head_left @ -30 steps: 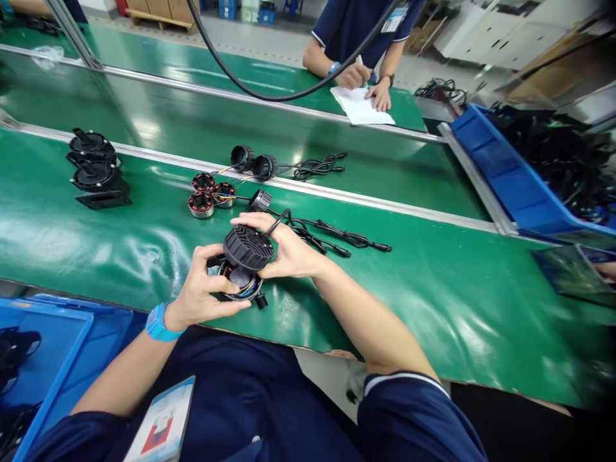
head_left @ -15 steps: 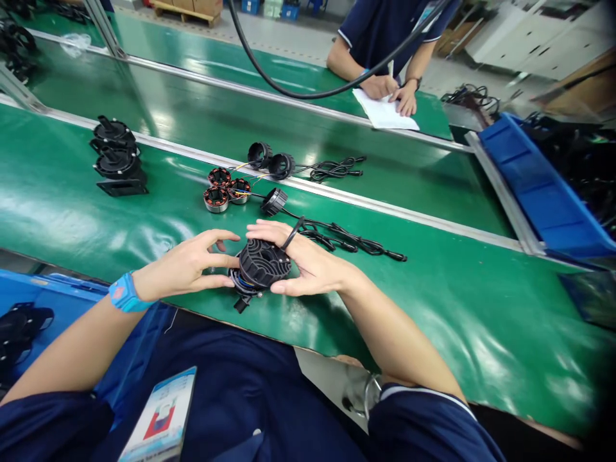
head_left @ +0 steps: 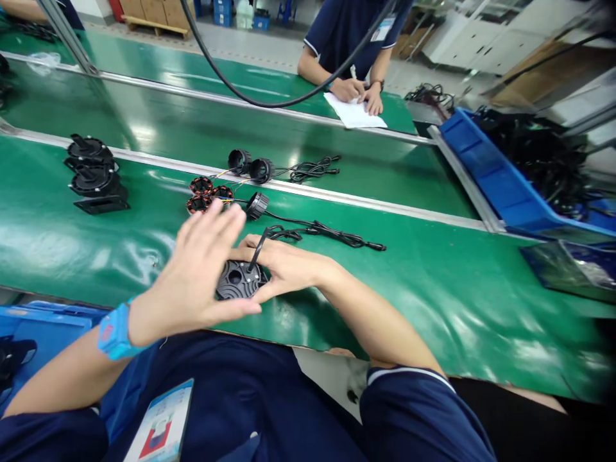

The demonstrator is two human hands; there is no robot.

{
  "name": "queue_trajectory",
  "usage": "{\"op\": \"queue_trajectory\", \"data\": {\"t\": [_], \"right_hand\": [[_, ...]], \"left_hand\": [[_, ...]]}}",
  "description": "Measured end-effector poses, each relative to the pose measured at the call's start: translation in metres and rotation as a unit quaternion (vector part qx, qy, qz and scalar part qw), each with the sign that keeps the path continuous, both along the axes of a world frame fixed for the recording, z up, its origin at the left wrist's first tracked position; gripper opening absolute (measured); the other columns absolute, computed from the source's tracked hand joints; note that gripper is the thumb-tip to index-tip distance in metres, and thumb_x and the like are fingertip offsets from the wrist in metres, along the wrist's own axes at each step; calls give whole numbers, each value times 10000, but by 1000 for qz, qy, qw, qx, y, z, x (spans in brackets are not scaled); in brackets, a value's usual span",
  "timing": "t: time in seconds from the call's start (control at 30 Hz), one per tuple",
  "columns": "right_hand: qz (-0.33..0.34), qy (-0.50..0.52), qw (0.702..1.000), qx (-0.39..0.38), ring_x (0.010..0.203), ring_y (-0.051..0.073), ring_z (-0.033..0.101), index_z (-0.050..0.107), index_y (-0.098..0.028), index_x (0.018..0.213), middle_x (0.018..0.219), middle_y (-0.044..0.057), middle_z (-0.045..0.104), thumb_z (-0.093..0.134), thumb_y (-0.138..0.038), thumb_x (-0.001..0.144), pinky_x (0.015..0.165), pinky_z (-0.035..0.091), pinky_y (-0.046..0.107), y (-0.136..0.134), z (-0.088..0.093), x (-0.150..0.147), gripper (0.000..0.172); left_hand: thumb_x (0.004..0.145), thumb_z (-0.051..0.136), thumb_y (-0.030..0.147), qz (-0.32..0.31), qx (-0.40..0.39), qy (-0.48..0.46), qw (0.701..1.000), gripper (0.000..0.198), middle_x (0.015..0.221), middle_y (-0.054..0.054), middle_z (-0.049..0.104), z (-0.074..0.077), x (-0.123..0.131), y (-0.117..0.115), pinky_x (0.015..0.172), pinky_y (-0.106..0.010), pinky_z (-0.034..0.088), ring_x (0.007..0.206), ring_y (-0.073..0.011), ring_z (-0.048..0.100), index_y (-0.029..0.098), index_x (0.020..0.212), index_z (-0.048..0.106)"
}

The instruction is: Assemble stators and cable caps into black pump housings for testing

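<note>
A round black motor housing (head_left: 237, 280) with a wavy grooved top and a centre hole rests on the green bench near its front edge. A black cable (head_left: 258, 249) rises from its top. My right hand (head_left: 286, 266) wraps round its right side, thumb in front and fingers behind. My left hand (head_left: 197, 273) is raised just over its left side, fingers stretched out and thumb apart, hiding part of it. Whether the left palm touches the housing I cannot tell. Beyond lie several copper-wound stators (head_left: 201, 186) and a black ring cap (head_left: 257, 205) wired to a cable.
Black assembled units (head_left: 91, 176) stand at the left. Two ring caps (head_left: 239, 162) and coiled cables (head_left: 312, 168) lie by the metal rail (head_left: 356, 200). A blue bin (head_left: 495, 173) of dark parts is at right, another blue bin (head_left: 48, 314) at left. A co-worker writes on paper (head_left: 353, 114) across the bench.
My left hand has lifted from the housing's left side and opened over it. The housing now sits flatter, its lower part out of sight. The head view has shifted right.
</note>
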State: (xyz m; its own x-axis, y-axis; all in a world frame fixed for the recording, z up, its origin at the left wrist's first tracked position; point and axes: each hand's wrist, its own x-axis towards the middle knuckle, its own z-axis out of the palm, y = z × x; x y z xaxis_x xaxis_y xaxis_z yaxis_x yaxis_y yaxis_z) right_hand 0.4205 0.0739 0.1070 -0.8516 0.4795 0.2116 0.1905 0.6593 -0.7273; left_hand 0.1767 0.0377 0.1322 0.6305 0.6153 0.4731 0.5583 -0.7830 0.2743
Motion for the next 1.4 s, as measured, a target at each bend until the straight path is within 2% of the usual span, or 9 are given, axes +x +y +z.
{"op": "queue_trajectory", "data": {"t": [0.17, 0.37, 0.5, 0.63, 0.77, 0.87, 0.97, 1.13, 1.4], "right_hand": [[-39, 38, 998, -11, 1373, 367, 508, 452, -138, 1499, 1435, 196, 533, 931, -592, 612, 1178, 433, 499, -10, -22, 6, 1106], [-136, 85, 987, 7, 1537, 379, 313, 143, -112, 1626, 1632, 266, 298, 786, -383, 797, 1243, 342, 566, -38, -45, -4, 1084], [-149, 100, 984, 4, 1510, 375, 377, 231, -151, 1623, 1614, 230, 377, 848, -549, 757, 1230, 369, 541, -46, -40, 6, 1135], [-279, 139, 950, 8, 1197, 303, 647, 543, -238, 1452, 1317, 128, 675, 755, -562, 880, 1042, 527, 492, -33, -41, 36, 691], [-400, 15, 911, 96, 1320, 372, 525, 677, -204, 1205, 1366, 173, 631, 809, -355, 825, 1143, 382, 614, -7, -58, 53, 430], [-395, -39, 916, 55, 1137, 334, 638, 639, -194, 979, 1101, 159, 712, 648, -268, 917, 1040, 476, 572, -5, -64, 51, 97], [-392, 20, 913, -108, 749, 228, 668, 547, -206, 977, 819, 62, 670, 512, -445, 1021, 708, 581, 398, -24, -58, 41, 246], [-285, 228, 810, -460, 915, 172, 675, 509, -225, 1112, 1195, 56, 614, 836, -625, 758, 661, 619, 288, -61, -51, 17, 626], [-433, 396, 653, -478, 723, 115, 627, 529, -211, 948, 868, -46, 622, 961, -467, 638, 569, 582, 228, -105, -60, 42, 590]], "left_hand": [[988, 570, 473, -29, 4, 103, 994, 813, 1601, -241, 420, -16, 24, -14, 1240, -551, 371, 1539, -385, 342, 69, 1615, 245], [965, 595, 361, -34, -20, 82, 996, 768, 1470, -239, 538, -20, 24, -12, 1089, -536, 536, 1316, -376, 576, 117, 1614, 263], [961, 632, 366, -84, -45, 55, 994, 826, 1535, -232, 483, -25, 20, -6, 1156, -541, 492, 1406, -360, 512, 158, 1639, 210], [887, 742, 323, -74, -82, -63, 992, 842, 1630, -243, 351, -39, 13, -5, 1199, -582, 440, 1510, -371, 405, 203, 1581, 280], [798, 863, 307, -69, -98, -210, 970, 661, 1629, -264, 312, -62, 11, -9, 1194, -640, 416, 1517, -386, 394, 217, 1291, 433], [800, 871, 356, -62, -99, -232, 966, 650, 1626, -265, 300, -79, 8, -15, 1148, -641, 466, 1494, -380, 434, 238, 1249, 415], [831, 846, 346, -16, -72, -200, 977, 701, 1510, -216, 455, -93, 2, -23, 1059, -567, 559, 1398, -327, 546, 267, 1358, 391], [865, 805, 398, 22, -29, -182, 983, 712, 1349, -155, 576, -105, 7, -26, 978, -490, 609, 1267, -298, 628, 269, 1431, 392], [919, 748, 368, -78, -76, -132, 985, 745, 1494, -164, 522, -93, 70, -5, 1089, -487, 565, 1388, -307, 557, 281, 1538, 342]]}}
